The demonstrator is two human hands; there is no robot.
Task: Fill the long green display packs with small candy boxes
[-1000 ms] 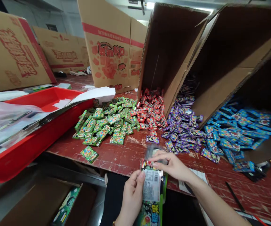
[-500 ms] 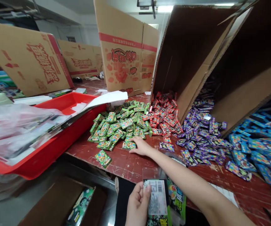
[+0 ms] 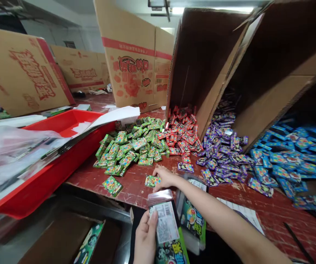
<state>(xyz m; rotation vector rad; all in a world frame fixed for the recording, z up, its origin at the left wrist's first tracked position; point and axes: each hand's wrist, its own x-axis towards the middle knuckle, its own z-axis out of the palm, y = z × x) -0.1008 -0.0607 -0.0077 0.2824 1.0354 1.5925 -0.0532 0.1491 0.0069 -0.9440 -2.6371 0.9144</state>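
Observation:
My right hand is closed on a small green candy packet, between the green pile and my lap. In my left hand, with the thumb across its front, is a green and black candy bag bearing a white barcode label. A clear flap stands at the bag's top edge, just below my right hand. A second, similar bag lies partly under my right forearm at the table edge. Behind my right hand spreads a pile of green packets. One single green packet lies apart to the left.
Piles of red packets, purple packets and blue packets spill from tilted cartons onto the red table. A red tray of plastic and sheets stands left. Below it is an open carton.
My right hand has drawn a green packet from the pile's front edge toward the bag in my left hand. The view has shifted rightward, showing more of the bags.

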